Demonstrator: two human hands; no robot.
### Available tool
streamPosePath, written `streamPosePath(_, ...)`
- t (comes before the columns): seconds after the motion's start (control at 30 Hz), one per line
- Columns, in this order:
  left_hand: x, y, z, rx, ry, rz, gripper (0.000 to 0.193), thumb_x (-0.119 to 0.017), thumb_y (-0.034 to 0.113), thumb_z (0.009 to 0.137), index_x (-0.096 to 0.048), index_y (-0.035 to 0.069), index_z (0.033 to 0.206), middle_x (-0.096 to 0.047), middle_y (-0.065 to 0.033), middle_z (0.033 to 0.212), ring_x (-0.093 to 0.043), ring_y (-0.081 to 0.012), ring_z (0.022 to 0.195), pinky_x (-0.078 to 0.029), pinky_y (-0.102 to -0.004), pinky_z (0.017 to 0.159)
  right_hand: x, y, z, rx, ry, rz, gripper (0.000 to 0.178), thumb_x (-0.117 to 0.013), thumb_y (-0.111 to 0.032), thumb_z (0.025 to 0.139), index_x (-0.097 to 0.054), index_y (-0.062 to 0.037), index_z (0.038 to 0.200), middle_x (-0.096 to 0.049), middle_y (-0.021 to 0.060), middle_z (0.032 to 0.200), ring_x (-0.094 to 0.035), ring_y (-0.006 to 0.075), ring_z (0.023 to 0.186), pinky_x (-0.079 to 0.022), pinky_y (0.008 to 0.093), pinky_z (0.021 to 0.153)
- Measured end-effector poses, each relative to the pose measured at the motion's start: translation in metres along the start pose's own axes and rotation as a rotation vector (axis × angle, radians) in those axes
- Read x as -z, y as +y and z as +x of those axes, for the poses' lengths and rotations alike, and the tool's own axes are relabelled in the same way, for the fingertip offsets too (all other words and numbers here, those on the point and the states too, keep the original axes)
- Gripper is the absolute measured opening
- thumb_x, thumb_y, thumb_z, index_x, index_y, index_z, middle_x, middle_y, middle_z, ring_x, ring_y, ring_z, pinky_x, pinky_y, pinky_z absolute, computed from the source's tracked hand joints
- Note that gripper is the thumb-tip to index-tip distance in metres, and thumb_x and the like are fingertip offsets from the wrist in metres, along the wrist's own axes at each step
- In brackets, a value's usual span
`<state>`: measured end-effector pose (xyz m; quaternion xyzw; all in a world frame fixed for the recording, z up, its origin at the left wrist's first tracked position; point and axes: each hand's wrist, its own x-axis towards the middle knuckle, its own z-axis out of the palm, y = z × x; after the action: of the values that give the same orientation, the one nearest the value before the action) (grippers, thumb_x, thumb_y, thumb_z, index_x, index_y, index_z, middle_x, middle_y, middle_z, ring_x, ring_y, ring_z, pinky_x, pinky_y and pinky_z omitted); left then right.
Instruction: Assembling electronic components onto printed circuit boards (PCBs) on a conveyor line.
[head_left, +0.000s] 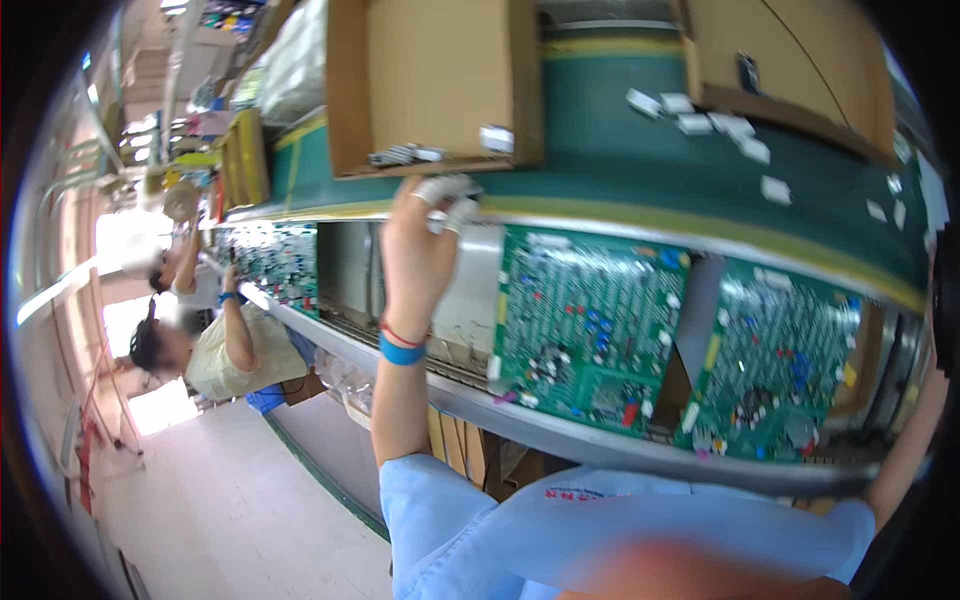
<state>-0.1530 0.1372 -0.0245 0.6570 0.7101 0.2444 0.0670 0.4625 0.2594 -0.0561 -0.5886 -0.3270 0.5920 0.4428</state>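
My left hand [420, 240] reaches over the rail between the green bench and the conveyor, just below an open cardboard box [430, 80]. White covers sit on its fingertips, which are pinched together. A small dark bit shows at the fingertips, too blurred to name. Inside the near edge of that box lie several small grey parts [405, 155] and a white piece [496, 138]. To the right of the hand, a green circuit board [590, 320] filled with components rests on the conveyor. Beside it lies a second circuit board [770, 360]. My right forearm runs up the right edge; its hand is out of sight.
Several small white pieces [775, 190] are scattered on the green bench [610, 160]. Another cardboard box [800, 60] stands at the far right, holding a dark part. Farther left along the conveyor rail [460, 400], a co-worker [245, 350] stands by another circuit board [270, 260].
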Motion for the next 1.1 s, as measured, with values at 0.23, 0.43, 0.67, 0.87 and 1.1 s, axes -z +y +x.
streamPosePath(0.23,0.035,0.017,-0.015,0.06,0.041,-0.22,0.031,-0.068,0.002,0.086,-0.065,0.001,0.117,-0.068,-0.009,0.112,-0.064,-0.0138,0.097,-0.05,-0.0263,0.088,-0.047,-0.011,-0.075,0.141,-0.304,-0.409,0.049,-0.055,-0.02,0.096,-0.044,0.0,0.139,-0.06,0.0098,0.123,-0.049,0.0024,0.08,-0.038,0.0131,0.059)
streamPosePath(0.43,0.027,0.05,-0.052,0.041,0.064,-0.363,0.03,-0.066,0.0,0.088,-0.066,0.0,0.118,-0.069,-0.008,0.108,-0.063,-0.0118,0.099,-0.049,-0.0234,0.089,-0.116,0.027,-0.135,0.39,-0.6,-0.72,0.035,-0.066,-0.015,0.086,-0.062,-0.0045,0.12,-0.067,0.0057,0.098,-0.047,0.003,0.063,-0.038,0.0172,0.051)
streamPosePath(0.67,0.028,0.105,-0.1,-0.038,0.038,-0.351,0.033,-0.07,0.002,0.084,-0.067,0.002,0.117,-0.071,-0.0081,0.103,-0.065,-0.011,0.092,-0.05,-0.0236,0.086,-0.178,0.07,-0.207,0.928,-0.578,-0.956,0.021,-0.066,-0.006,0.08,-0.066,-0.0022,0.101,-0.065,0.0101,0.092,-0.063,0.0295,0.085,-0.05,0.0381,0.073)
streamPosePath(0.87,0.03,0.108,-0.122,-0.061,-0.022,-0.345,0.029,-0.071,0.002,0.082,-0.069,0.001,0.111,-0.072,-0.0063,0.102,-0.065,-0.0104,0.091,-0.05,-0.024,0.085,-0.195,0.091,-0.21,1.195,-0.465,-1.237,0.015,-0.066,-0.006,0.075,-0.065,-0.0042,0.089,-0.056,0.006,0.083,-0.062,0.0229,0.079,-0.05,0.035,0.057)
streamPosePath(1.1,0.021,0.102,-0.133,-0.087,-0.016,-0.352,0.028,-0.073,0.002,0.079,-0.071,0.005,0.106,-0.069,-0.0055,0.091,-0.062,-0.0122,0.079,-0.049,-0.0246,0.074,-0.194,0.092,-0.211,1.196,-0.491,-1.33,0.014,-0.065,-0.007,0.076,-0.067,-0.0049,0.09,-0.055,0.0042,0.082,-0.062,0.0208,0.082,-0.05,0.034,0.056)
